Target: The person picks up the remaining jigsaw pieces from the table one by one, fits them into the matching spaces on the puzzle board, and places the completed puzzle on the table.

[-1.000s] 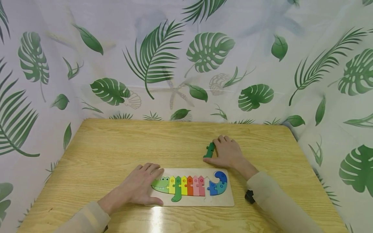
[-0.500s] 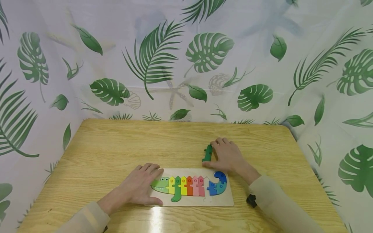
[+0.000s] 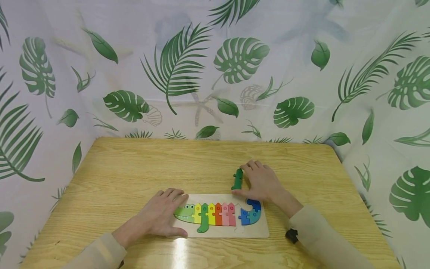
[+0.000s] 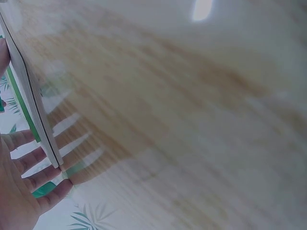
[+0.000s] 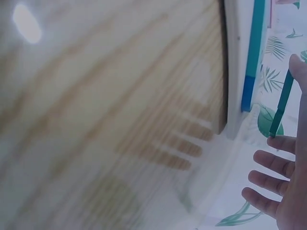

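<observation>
A wooden crocodile puzzle board (image 3: 221, 234) lies on the table, with several numbered coloured pieces in a row between the green head (image 3: 184, 213) and the blue tail (image 3: 253, 216). Bare wood with a printed outline shows between the pink and blue pieces. My left hand (image 3: 164, 213) rests at the board's left end, fingers spread; in the left wrist view its straight fingers (image 4: 36, 158) meet the board's edge. Behind the board's right part, my right hand (image 3: 263, 182) pinches a dark green puzzle piece (image 3: 237, 179) between thumb and index finger. The right wrist view shows that piece edge-on (image 5: 282, 105), other fingers extended.
The wood-grain table (image 3: 161, 160) reaches back to a white curtain (image 3: 188, 123) printed with green leaves, which also hangs at both sides. Light glares off the tabletop in front of the board.
My right hand has drawn the green puzzle piece slightly nearer and to the left, toward the board, turning it more upright in view. The left hand and the board have stayed put.
</observation>
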`<state>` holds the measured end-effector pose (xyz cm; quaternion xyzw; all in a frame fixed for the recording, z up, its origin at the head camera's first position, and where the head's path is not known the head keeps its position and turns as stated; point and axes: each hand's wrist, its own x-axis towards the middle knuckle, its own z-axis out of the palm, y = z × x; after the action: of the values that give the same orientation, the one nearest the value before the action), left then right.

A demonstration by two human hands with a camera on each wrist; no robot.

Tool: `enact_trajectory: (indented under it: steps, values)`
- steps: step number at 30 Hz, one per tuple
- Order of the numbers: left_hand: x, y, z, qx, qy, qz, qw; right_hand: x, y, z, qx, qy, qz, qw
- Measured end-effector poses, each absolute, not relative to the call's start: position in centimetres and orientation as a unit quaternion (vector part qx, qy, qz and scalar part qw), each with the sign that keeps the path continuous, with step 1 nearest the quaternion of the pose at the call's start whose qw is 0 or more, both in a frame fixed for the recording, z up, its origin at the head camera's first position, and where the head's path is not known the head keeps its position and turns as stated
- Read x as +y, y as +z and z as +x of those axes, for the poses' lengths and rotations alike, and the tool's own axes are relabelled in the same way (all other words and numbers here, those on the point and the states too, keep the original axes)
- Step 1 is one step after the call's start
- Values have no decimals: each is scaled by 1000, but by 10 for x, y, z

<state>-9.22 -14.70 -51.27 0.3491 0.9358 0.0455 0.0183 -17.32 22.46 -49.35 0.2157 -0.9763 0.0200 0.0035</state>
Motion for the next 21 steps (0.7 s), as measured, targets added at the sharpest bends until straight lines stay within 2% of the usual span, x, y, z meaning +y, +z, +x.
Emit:
enact_trajectory:
  steps: [21]
  values:
    - [-147,-513,-92,936,42,349,7,226,-490,-148,-962,37,267,37]
